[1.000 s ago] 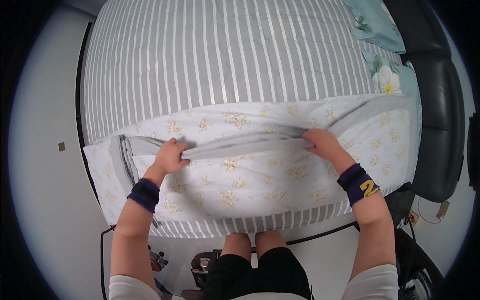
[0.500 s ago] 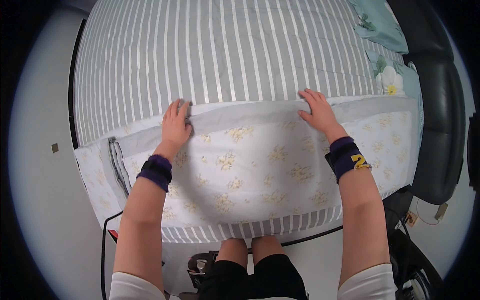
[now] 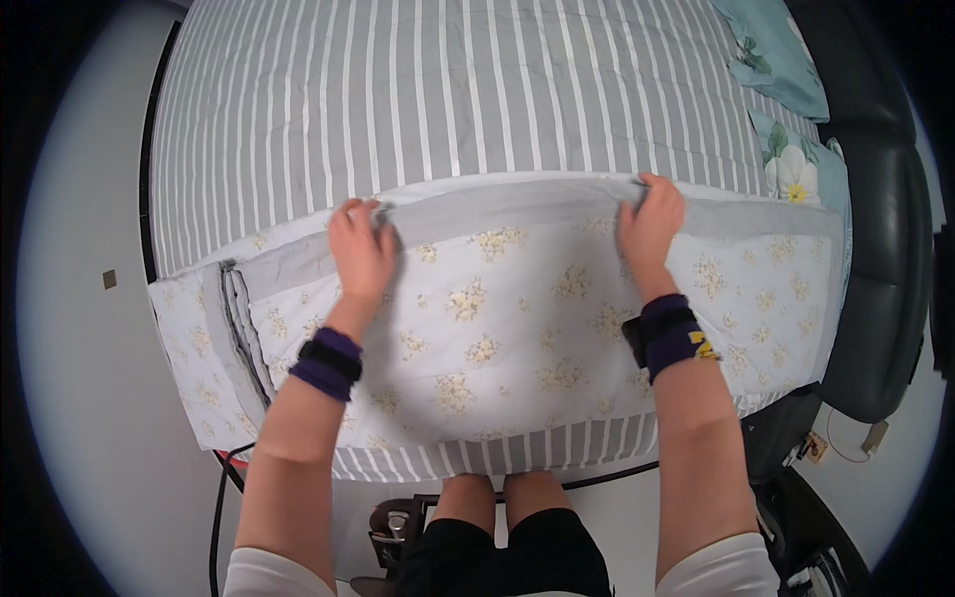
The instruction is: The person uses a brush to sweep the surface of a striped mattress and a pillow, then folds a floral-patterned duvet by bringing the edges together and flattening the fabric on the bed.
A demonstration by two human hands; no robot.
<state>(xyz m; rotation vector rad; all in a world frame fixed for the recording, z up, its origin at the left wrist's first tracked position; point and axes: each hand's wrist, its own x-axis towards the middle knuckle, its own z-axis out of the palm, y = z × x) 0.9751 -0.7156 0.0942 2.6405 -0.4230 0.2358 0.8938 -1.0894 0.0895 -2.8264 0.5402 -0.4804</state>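
A white quilt [image 3: 484, 348] with yellow flower sprigs and a grey border lies folded in a long strip along the near side of the bed. My left hand [image 3: 360, 249] is at its far edge, left of the middle, with curled fingers gripping the grey border [image 3: 497, 204]. Farther right, my right hand [image 3: 654, 224] pinches the same edge between thumb and fingers. Some of the fingertips are blurred or hidden behind the fabric. Beyond the hands spreads a grey-and-white striped bedsheet [image 3: 438, 90].
Teal floral pillows [image 3: 796, 164] lie against a black padded headboard [image 3: 870, 239] at the right. Layered quilt folds [image 3: 244, 328] show at the left end. A black cable [image 3: 219, 507] hangs at the near left, and a dark nightstand [image 3: 781, 428] stands at the near right.
My hands have closed from a flatter, spread pose onto the quilt's far edge. The right hand has moved rightward. The grey border sits slightly farther away between the hands.
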